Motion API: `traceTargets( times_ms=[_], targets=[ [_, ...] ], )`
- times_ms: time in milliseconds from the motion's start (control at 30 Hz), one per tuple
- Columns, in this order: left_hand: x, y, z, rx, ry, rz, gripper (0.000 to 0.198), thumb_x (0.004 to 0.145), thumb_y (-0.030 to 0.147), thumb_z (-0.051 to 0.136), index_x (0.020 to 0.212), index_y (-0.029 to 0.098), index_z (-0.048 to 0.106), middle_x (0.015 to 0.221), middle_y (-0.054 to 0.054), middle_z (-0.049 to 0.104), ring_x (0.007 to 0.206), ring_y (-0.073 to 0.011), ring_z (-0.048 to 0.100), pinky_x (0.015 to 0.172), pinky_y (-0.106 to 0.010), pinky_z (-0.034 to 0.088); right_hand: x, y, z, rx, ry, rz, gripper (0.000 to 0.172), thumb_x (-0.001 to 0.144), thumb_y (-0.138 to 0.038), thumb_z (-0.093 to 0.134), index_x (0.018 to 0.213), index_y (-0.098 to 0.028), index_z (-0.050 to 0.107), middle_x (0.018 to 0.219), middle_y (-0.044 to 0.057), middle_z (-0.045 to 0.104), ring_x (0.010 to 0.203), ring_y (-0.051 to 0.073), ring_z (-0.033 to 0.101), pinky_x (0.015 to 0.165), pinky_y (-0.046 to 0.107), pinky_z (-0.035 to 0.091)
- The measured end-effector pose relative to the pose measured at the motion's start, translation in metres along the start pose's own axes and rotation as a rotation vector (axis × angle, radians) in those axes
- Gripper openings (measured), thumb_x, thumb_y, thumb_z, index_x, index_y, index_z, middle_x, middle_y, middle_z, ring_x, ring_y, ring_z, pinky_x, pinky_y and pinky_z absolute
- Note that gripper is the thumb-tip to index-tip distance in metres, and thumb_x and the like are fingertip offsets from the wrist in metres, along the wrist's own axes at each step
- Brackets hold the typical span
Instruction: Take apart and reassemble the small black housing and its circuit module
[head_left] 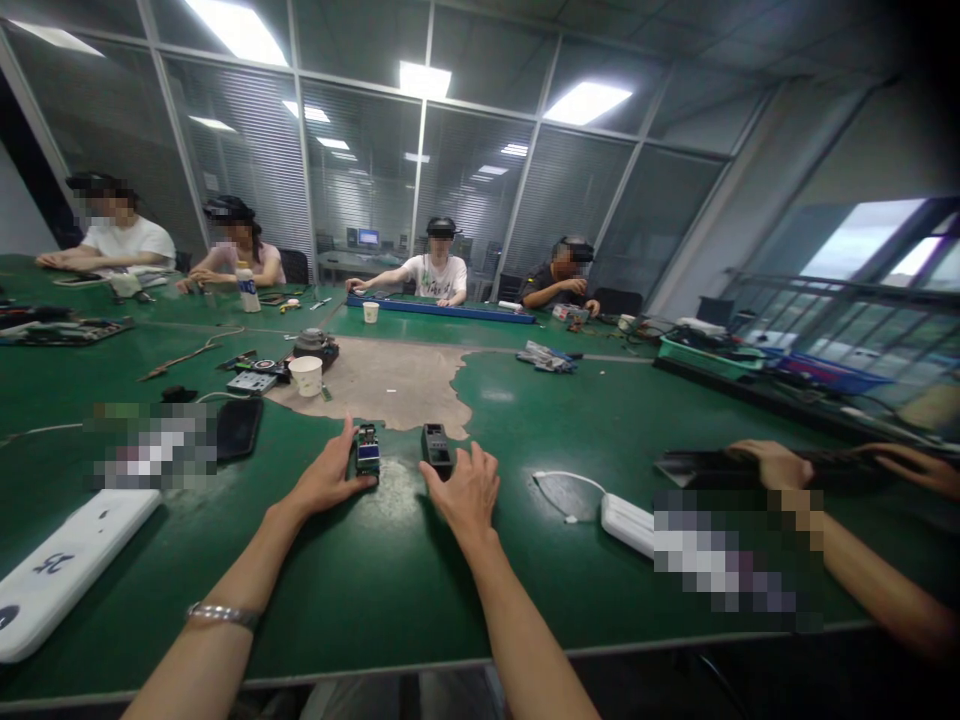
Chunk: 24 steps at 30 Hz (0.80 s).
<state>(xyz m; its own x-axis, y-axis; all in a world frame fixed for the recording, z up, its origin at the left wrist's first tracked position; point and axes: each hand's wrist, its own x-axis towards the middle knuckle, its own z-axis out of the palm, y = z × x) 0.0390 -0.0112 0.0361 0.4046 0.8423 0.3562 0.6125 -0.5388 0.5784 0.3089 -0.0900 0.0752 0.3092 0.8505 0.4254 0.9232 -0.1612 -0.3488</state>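
A small green circuit board with a blue screen [368,453] stands on the green table in front of me. My left hand [330,474] is at its left side, thumb at its lower edge and fingers behind it, holding it. To the right, a dark grey plastic housing [436,447] with openings on its face sits upright or slightly tilted. My right hand [465,487] is at its lower right, the thumb against its lower edge and the other fingers spread; it is not wrapped round the housing.
A paper cup [305,377] stands beyond my left hand, near electronic parts. A black phone [239,428] and a white power bank [75,570] lie left. At right are a white device with a cable [628,524] and another person's hands on a dark object [701,466].
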Motion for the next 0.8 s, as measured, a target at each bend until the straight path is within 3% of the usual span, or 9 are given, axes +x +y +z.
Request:
traceTargets(
  times_ms=[200, 533, 667, 800],
  targets=[
    [0.001, -0.001, 0.001, 0.01, 0.012, 0.009, 0.113, 0.087, 0.052, 0.076, 0.17, 0.016, 0.009, 0.169, -0.026, 0.031, 0.155, -0.0465, 0.035, 0.124, -0.065, 0.031, 0.001, 0.001, 0.002, 0.011, -0.027, -0.014, 0.051, 0.092, -0.058, 0.07, 0.112, -0.013, 0.079, 0.146, 0.023, 0.059, 0.134, 0.039, 0.048, 0.105, 0.049, 0.044],
    [-0.001, 0.005, -0.002, -0.015, 0.011, -0.021, 0.123, 0.085, 0.055, 0.079, 0.17, 0.014, -0.001, 0.16, -0.025, 0.047, 0.147, -0.0437, 0.047, 0.121, -0.061, 0.037, 0.003, -0.001, 0.0, 0.119, 0.061, -0.056, 0.037, 0.091, -0.049, 0.072, 0.099, -0.015, 0.082, 0.141, 0.021, 0.064, 0.13, 0.038, 0.051, 0.106, 0.048, 0.045],
    [-0.001, 0.0, 0.0, -0.028, 0.034, -0.012, 0.125, 0.084, 0.055, 0.08, 0.17, 0.013, 0.0, 0.161, -0.026, 0.046, 0.149, -0.0432, 0.045, 0.122, -0.059, 0.037, 0.01, -0.017, -0.002, 0.265, 0.108, -0.103, 0.04, 0.092, -0.051, 0.07, 0.102, -0.015, 0.083, 0.134, 0.02, 0.068, 0.128, 0.034, 0.055, 0.11, 0.044, 0.042],
    [-0.001, -0.004, 0.002, -0.023, 0.034, 0.007, 0.122, 0.087, 0.054, 0.078, 0.171, 0.016, -0.004, 0.16, -0.025, 0.047, 0.147, -0.0421, 0.047, 0.121, -0.059, 0.038, 0.014, -0.047, 0.003, 0.394, 0.035, -0.114, 0.043, 0.093, -0.055, 0.07, 0.101, -0.015, 0.084, 0.124, 0.019, 0.073, 0.122, 0.031, 0.062, 0.109, 0.039, 0.042]
  ],
)
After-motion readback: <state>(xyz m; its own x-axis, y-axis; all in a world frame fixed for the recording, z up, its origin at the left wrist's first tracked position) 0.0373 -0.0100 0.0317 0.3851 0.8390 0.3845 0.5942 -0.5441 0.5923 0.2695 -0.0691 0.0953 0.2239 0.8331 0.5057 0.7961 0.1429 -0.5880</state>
